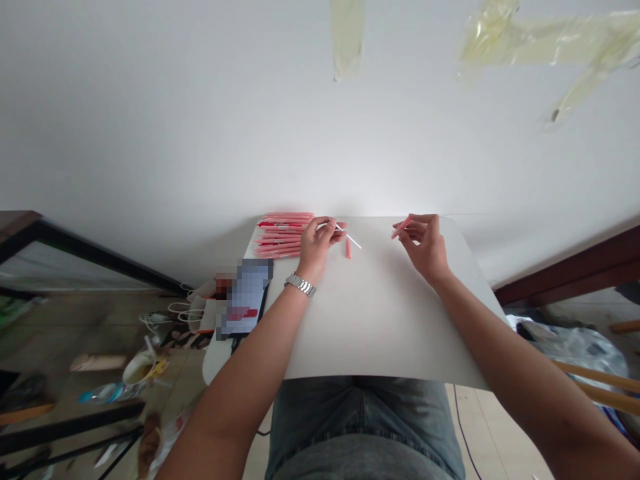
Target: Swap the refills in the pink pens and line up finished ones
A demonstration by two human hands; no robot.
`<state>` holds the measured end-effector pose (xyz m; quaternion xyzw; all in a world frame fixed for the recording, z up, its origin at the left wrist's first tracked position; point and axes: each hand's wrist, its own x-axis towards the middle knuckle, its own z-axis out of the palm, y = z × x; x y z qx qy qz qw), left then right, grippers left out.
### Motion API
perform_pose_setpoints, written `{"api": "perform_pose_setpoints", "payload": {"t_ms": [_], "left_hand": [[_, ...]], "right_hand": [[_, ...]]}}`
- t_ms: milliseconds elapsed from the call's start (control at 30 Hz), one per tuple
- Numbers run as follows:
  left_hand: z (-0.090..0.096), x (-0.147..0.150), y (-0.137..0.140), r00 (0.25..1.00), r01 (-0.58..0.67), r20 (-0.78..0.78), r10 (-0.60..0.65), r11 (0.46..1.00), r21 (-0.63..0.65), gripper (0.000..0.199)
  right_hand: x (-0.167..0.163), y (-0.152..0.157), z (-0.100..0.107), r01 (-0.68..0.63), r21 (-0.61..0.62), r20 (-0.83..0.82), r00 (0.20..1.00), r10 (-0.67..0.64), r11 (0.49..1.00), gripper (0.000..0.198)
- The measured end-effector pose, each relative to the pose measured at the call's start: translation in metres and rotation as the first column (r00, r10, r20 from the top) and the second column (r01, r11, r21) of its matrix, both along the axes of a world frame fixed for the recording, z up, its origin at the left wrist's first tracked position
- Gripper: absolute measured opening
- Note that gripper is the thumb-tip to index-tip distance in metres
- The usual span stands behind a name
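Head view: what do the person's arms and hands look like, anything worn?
Left arm and right arm: no sleeves visible. Left hand and right hand: no gloves. Silver-coloured link band on the left wrist, watch or bracelet unclear; right wrist bare.

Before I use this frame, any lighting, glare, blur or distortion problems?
Head view: bright patch on the plain white wall, soft shadow there left of the white rounded-corner table; head view: glints on the yellowish clear tape; head view: wide-angle stretch toward the edges; head view: blocky pixelation over the black-edged screen; head view: slim white stick small but readable.
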<state>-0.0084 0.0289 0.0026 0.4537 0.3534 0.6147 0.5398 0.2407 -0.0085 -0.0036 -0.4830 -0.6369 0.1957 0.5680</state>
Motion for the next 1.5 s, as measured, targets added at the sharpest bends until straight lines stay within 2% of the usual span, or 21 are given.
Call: {"api": "perform_pose_setpoints", "payload": {"t_ms": [200, 233, 300, 367, 567, 833, 1000, 1300, 1500], "left_hand": [[0.000, 0.000, -0.001, 1.000, 0.001, 0.000, -0.001, 1.000, 0.000, 0.038], [0.000, 0.000, -0.001, 1.000, 0.002, 0.001, -0.002, 1.000, -0.001, 0.038], [0.000, 0.000, -0.001, 1.000, 0.005, 0.004, -0.005, 1.000, 0.000, 0.038], [0.000, 0.000, -0.001, 1.000, 0.005, 0.006, -0.005, 1.000, 0.002, 0.038], [-0.001, 0.000, 0.001, 1.000, 0.004, 0.006, -0.004, 1.000, -0.009, 0.037], [-0.002, 0.000, 0.005, 0.995, -0.014, 0.097, 0.019, 0.999, -0.049, 0.036], [-0.002, -0.001, 0.006, 0.986, -0.025, 0.164, 0.032, 0.999, -0.043, 0.037], [0.001, 0.003, 0.002, 0.982, 0.016, 0.187, -0.010, 0.999, -0.032, 0.035], [0.001, 0.009, -0.007, 0.985, 0.125, 0.123, -0.120, 0.992, -0.030, 0.033]], "right_hand": [[0.002, 0.000, 0.000, 0.085, 0.099, -0.050, 0.996, -0.080, 0.991, 0.038], [0.004, 0.002, -0.002, 0.082, 0.084, -0.030, 0.996, -0.080, 0.993, 0.038], [0.008, 0.006, -0.006, -0.032, -0.051, 0.106, 0.994, 0.037, 0.998, 0.037], [0.010, 0.008, -0.008, -0.042, -0.111, 0.133, 0.990, 0.057, 0.993, 0.036], [0.003, 0.001, -0.004, -0.067, -0.026, 0.043, 0.997, 0.068, 0.997, 0.040], [0.001, -0.004, -0.002, -0.089, -0.071, 0.369, 0.923, 0.109, 0.993, 0.042], [0.001, -0.002, -0.003, -0.102, -0.053, 0.460, 0.880, 0.115, 0.993, 0.028], [-0.004, -0.004, 0.001, -0.170, 0.022, 0.504, 0.853, 0.137, 0.985, 0.024], [-0.009, -0.007, 0.002, -0.190, 0.050, 0.495, 0.858, 0.141, 0.980, 0.024]]}}
